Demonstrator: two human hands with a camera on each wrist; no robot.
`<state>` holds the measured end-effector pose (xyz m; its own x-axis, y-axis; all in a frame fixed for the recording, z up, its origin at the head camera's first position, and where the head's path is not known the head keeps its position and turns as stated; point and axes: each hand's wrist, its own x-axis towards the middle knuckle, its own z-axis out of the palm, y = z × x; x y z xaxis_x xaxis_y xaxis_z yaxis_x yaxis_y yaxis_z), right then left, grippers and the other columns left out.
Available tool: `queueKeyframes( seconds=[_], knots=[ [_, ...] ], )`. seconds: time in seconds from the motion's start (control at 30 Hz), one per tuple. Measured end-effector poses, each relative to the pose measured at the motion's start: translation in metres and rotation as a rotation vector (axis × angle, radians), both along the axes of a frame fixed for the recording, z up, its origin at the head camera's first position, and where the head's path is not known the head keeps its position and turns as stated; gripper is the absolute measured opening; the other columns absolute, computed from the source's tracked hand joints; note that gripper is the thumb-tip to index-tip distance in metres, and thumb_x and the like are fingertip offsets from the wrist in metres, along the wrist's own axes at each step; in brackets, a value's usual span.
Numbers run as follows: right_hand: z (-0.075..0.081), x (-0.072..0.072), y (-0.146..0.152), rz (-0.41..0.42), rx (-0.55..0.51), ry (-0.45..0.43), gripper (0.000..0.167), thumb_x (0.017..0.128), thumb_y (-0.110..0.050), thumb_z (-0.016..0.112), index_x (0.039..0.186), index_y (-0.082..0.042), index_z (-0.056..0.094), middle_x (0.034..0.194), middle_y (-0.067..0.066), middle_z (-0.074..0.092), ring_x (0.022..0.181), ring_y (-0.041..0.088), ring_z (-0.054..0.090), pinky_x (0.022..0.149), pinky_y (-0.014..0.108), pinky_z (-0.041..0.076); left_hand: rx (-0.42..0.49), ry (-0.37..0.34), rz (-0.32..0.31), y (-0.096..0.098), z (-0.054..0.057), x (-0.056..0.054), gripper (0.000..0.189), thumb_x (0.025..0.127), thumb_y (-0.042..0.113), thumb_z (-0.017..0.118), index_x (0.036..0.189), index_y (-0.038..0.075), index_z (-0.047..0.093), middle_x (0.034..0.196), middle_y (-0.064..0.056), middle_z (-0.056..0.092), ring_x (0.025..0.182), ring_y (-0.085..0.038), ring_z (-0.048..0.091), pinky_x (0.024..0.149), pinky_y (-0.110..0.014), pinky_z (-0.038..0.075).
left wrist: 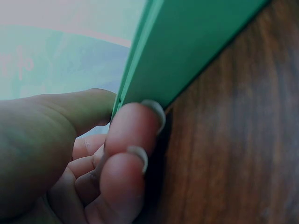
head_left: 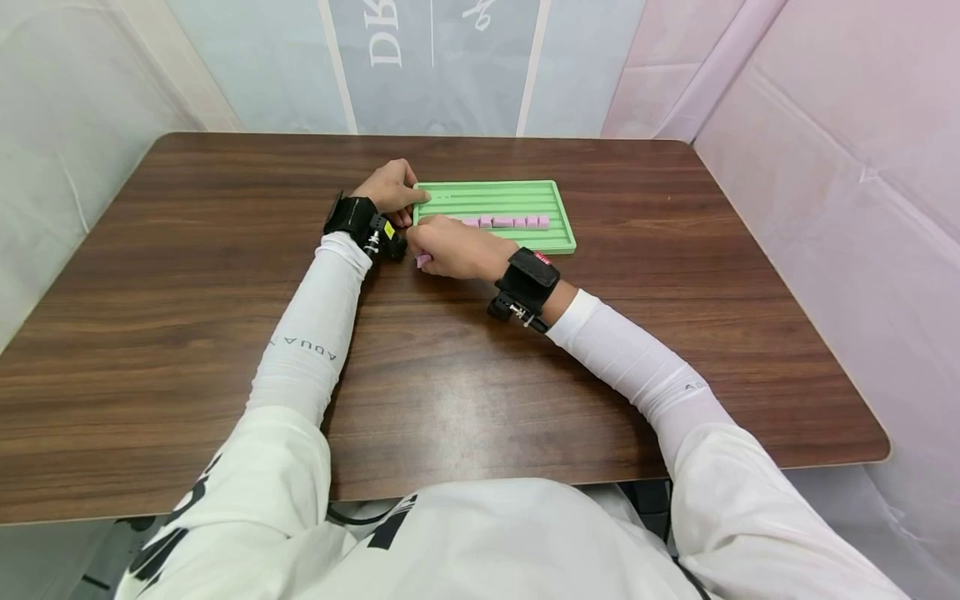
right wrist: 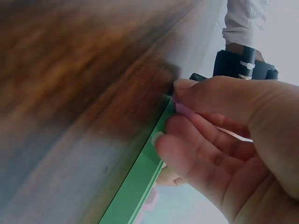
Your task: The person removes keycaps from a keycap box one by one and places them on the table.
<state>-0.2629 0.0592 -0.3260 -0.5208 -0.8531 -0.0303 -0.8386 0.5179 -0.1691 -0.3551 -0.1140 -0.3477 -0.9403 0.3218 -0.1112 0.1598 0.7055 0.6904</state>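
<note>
Well to the left of the green tray (head_left: 510,191), you have pale sheeting (head_left: 75,125) alongside the brown wood-grain table (head_left: 187,333). Nearer the tray, on its left side, your left white sleeve (head_left: 303,342) reaches forward to a black wrist strap (head_left: 349,217) carrying a small camera unit. At the tray's left edge, toward its far corner, your left hand (head_left: 388,190) is narrowed on the rim: the thumb lies over the top, and the left wrist view shows two fingertips against the outer wall. The tray itself lies on the table, long side facing you, with raised ridges running lengthwise.

Just off the tray's near left corner, a pink block (head_left: 423,261) is held between the thumb and fingers of your right hand (head_left: 461,248); that hand covers the corner in the head view. Within the tray, right of that hand, a row of pink blocks (head_left: 517,222) sits along one groove; its left end is hidden from you. Nearer you than the tray's right half is your right wrist strap (head_left: 530,282), and beyond it your right sleeve (head_left: 637,367). Far right of the tray stands pinkish-white sheeting (head_left: 840,208).
</note>
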Motion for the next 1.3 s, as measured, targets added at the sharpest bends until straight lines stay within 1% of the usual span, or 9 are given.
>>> queueKeyframes(
  seconds=[0.13,0.4,0.67,0.9,0.97,1.07,1.13,1.23,1.3],
  knots=[
    [0.0,0.001,0.001,-0.006,0.011,0.007,0.007,0.093,-0.005,0.057,0.087,-0.002,0.059,0.083,0.004,0.045,0.08,0.018,0.039,0.072,0.028,0.033,0.0,0.0,0.003,0.001,0.0,-0.001,0.024,0.097,0.025,0.056,0.098,0.004,0.047,0.056,0.002,0.057,0.044,-0.007,0.058,0.049,-0.026,0.055],
    [-0.004,0.0,0.001,-0.006,0.007,0.005,0.005,0.093,-0.004,0.058,0.089,-0.003,0.06,0.087,0.005,0.05,0.082,0.018,0.043,0.073,0.028,0.038,0.007,-0.021,0.024,0.002,-0.002,0.001,0.028,0.097,0.025,0.056,0.108,0.002,0.044,0.058,0.0,0.057,0.044,-0.007,0.058,0.049,-0.025,0.055],
    [-0.005,0.0,0.0,-0.007,-0.006,-0.002,0.007,0.091,-0.001,0.056,0.085,-0.002,0.059,0.083,0.004,0.045,0.081,0.018,0.038,0.072,0.027,0.033,-0.004,-0.035,0.022,-0.001,-0.003,-0.001,0.032,0.098,0.026,0.055,0.113,0.001,0.043,0.062,0.0,0.058,0.046,-0.007,0.059,0.051,-0.026,0.055],
    [-0.003,0.0,-0.001,-0.014,0.022,-0.02,0.004,0.09,-0.002,0.056,0.087,-0.002,0.058,0.084,0.004,0.044,0.081,0.019,0.037,0.072,0.028,0.032,0.008,-0.037,0.026,0.0,-0.004,-0.001,0.028,0.098,0.026,0.056,0.107,0.002,0.044,0.059,0.0,0.058,0.045,-0.008,0.059,0.05,-0.026,0.055],
    [0.0,-0.001,-0.001,-0.029,0.049,-0.035,0.004,0.091,-0.006,0.059,0.092,-0.002,0.059,0.087,0.005,0.047,0.082,0.019,0.039,0.073,0.029,0.034,0.01,-0.033,0.022,0.0,-0.006,-0.003,0.027,0.098,0.026,0.055,0.106,0.002,0.044,0.059,0.0,0.058,0.045,-0.008,0.059,0.051,-0.026,0.056],
    [0.005,-0.001,0.001,-0.056,0.089,-0.058,0.016,0.092,-0.015,0.063,0.102,-0.002,0.061,0.098,0.008,0.054,0.087,0.019,0.046,0.076,0.029,0.041,0.013,-0.04,0.024,-0.001,-0.008,-0.004,0.03,0.098,0.026,0.055,0.111,0.002,0.042,0.06,0.0,0.058,0.046,-0.008,0.059,0.052,-0.027,0.056],
    [0.009,-0.002,0.002,-0.074,0.101,-0.066,0.024,0.091,-0.019,0.065,0.108,-0.003,0.061,0.107,0.009,0.058,0.094,0.019,0.051,0.082,0.031,0.046,0.014,-0.043,0.028,-0.001,-0.008,-0.003,0.032,0.098,0.026,0.055,0.114,0.002,0.042,0.062,-0.001,0.058,0.046,-0.008,0.059,0.053,-0.027,0.056],
    [0.015,-0.002,0.005,-0.092,0.113,-0.073,0.03,0.091,-0.023,0.066,0.113,-0.003,0.062,0.116,0.01,0.061,0.101,0.02,0.057,0.09,0.034,0.049,0.018,-0.046,0.031,0.0,-0.009,-0.001,0.032,0.098,0.025,0.054,0.115,0.002,0.041,0.067,-0.004,0.058,0.047,-0.008,0.059,0.053,-0.027,0.056],
    [0.019,-0.002,0.008,-0.097,0.123,-0.077,0.031,0.092,-0.024,0.065,0.114,-0.004,0.062,0.117,0.01,0.062,0.101,0.02,0.058,0.091,0.035,0.049,0.033,-0.047,0.035,0.0,-0.009,0.001,0.03,0.098,0.023,0.054,0.114,0.002,0.04,0.068,-0.006,0.058,0.047,-0.01,0.059,0.052,-0.028,0.056]
  ],
)
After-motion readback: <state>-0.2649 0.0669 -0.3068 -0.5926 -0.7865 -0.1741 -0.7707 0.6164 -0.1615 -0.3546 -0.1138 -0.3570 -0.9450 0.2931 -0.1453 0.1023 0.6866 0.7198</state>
